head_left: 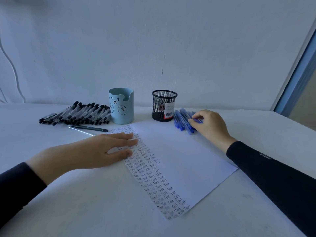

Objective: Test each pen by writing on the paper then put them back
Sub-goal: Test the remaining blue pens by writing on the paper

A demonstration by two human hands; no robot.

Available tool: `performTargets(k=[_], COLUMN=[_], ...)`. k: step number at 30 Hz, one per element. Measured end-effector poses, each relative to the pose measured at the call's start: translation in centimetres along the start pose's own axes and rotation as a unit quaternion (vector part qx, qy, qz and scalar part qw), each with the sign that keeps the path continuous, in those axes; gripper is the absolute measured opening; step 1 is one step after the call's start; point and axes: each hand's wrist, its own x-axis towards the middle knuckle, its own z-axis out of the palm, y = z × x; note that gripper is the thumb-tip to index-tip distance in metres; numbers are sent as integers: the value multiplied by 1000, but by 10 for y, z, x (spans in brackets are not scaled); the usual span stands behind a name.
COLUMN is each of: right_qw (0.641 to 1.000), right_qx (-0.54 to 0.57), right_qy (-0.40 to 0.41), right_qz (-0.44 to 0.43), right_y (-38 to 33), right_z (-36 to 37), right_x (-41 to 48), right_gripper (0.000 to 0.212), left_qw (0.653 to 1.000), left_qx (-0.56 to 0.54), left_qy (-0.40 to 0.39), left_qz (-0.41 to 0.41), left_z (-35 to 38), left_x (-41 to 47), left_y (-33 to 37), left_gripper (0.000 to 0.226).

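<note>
Pressing flat on the left edge of the paper (179, 156), the left grip (100, 150) is a bare hand with straight fingers, and it holds nothing. The paper lies slanted on the white table (248, 207). A long strip down its left side is full of the word "Test" in black, row after row. The right grip (209, 124), also a bare hand, is past the far right corner of the paper. Its fingers are bent down onto the pile of blue pens (181, 119), and its thumb and fingertips pinch one blue pen (199, 120) that lies on the pile. Just left of that pile stands a black mesh cup (164, 105) with a white barcode sticker. Further left is a light blue bear cup (121, 108). Left of the bear cup lies a big pile of black pens (75, 114). Two loose pens lie in front of that pile: a dark green pen (89, 127) and a thin silver pen (81, 130), whose near end comes close to the left grip. Both arms wear dark sleeves (273, 171)
</note>
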Motion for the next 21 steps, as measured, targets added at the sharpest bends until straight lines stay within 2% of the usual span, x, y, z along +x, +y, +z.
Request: performTargets(k=[2,5,10,12,15,18,21], right_qw=[1000,999,985,970,953,952,952], right_qx=[-20,15,91,104,101,114,122], right_qy=[21,13,-44,-71,-87,-99,-104], right_qz=[4,-30,-142,-208,-273,-268,-259], right_y=[-6,-22,-54,-60,-61,-61,-59], right_z=[-4,-6,3,8,14,15,14], right_x=[-3,-10,-24,-30,-36,-36,-36], right_gripper=[20,13,12,13,15,16,17], left_qw=[1000,999,983,975,976,981,981], left_qx=[0,-1,16,37,13,12,58], left_qy=[5,29,185,215,204,174,173], left_qz=[6,12,-2,-28,-72,-83,-72], left_z=[1,-3,-32,-42,-50,-47,-41], left_x=[0,1,-5,-11,-20,-21,-18], left_y=[1,0,-27,-45,-61,-67,-70], left_gripper=[71,67,34,25,16,23,16])
